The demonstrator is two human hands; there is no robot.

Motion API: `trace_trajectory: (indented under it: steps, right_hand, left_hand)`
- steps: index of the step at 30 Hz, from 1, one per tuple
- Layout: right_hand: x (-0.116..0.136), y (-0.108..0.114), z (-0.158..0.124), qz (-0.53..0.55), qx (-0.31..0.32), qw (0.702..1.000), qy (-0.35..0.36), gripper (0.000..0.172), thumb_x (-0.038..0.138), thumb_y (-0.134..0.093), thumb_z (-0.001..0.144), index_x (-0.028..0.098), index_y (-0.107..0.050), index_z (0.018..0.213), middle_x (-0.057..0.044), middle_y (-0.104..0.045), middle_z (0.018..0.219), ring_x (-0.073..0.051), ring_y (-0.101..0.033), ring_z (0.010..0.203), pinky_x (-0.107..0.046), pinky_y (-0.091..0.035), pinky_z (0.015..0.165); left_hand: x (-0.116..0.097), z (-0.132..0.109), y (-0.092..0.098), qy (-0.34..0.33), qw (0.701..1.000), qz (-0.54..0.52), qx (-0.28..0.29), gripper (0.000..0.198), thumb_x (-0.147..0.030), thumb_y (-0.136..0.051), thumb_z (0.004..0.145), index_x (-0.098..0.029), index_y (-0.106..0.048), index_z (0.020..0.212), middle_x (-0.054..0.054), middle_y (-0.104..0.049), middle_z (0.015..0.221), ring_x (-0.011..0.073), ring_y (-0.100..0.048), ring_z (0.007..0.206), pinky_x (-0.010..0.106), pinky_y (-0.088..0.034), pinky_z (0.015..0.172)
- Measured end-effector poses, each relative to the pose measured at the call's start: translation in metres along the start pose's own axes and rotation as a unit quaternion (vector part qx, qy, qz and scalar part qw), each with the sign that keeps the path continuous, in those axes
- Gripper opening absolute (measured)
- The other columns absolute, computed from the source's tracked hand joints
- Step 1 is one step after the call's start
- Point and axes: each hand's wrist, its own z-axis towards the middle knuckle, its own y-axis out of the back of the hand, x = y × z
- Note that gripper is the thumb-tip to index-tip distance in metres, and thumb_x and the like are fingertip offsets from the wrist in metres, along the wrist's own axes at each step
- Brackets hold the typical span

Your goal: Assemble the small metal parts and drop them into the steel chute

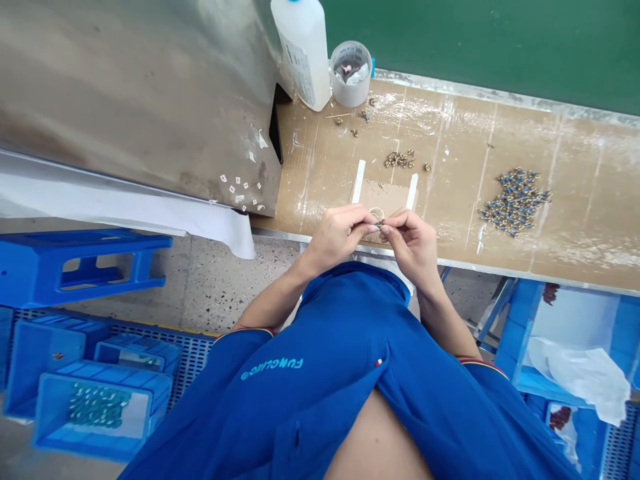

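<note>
Left hand point(335, 235) and right hand point(410, 248) pinch a small brass fitting point(379, 224) over a cardboard-topped bench point(460, 227); blue-banded brass parts point(515, 201) lie piled at two o'clock, a white plastic bottle point(303, 47) at eleven.

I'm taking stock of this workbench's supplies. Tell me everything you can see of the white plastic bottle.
The white plastic bottle is milky and semi-translucent, with a printed label on its side. Its top is cut off by the picture's edge, with only a trace of blue showing there, so its cap can't be made out. It stands on its base at the far end of the brown bench, between a brushed-steel panel and a translucent plastic cup, very close to both. Its contents can't be seen.
</note>
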Motion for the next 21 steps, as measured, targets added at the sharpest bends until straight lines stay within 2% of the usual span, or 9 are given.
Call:
trace_trajectory:
  steps: [7, 13, 21]
  right_hand:
    - [0.0009, -0.0006, 0.0006, 0.022, -0.023, 0.999, -0.022, 0.031, 0.053, -0.072, 0.087, 0.022, -0.068, 0.088, 0.0, -0.068, 0.08, -0.014, -0.067, 0.072, -0.031, -0.058, 0.07]
    - [0.0005, -0.0004, 0.0009, 0.004, -0.008, 1.0, -0.004, 0.02, 0.04, -0.07, 0.09, 0.022, -0.066, 0.083, 0.0, -0.064, 0.079, -0.013, -0.061, 0.071, -0.029, -0.054, 0.067]
    - [-0.003, 0.0033, 0.0002, -0.032, 0.026, 0.999, -0.001, 0.015, 0.03, -0.063, 0.09, 0.022, -0.059, 0.077, 0.002, -0.059, 0.071, -0.013, -0.057, 0.065, -0.029, -0.047, 0.062]
  left_hand:
    - [0.004, 0.0022, 0.0029, 0.016, 1.0, -0.016, 0.012, 0.019, -0.031, -0.063, 0.096, -0.016, -0.075, 0.094, 0.006, -0.075, 0.087, 0.0149, -0.065, 0.076, 0.026, -0.051, 0.071]
    - [0.0091, 0.0035, -0.0002, -0.049, 0.999, 0.003, 0.003, 0.022, -0.026, -0.059, 0.098, -0.015, -0.069, 0.081, 0.004, -0.071, 0.076, 0.0145, -0.064, 0.071, 0.026, -0.049, 0.069]
    - [0.0093, 0.0019, -0.0013, -0.066, 0.997, 0.03, 0.021, 0.025, -0.023, -0.055, 0.098, -0.017, -0.062, 0.075, 0.002, -0.064, 0.069, 0.014, -0.059, 0.064, 0.026, -0.046, 0.062]
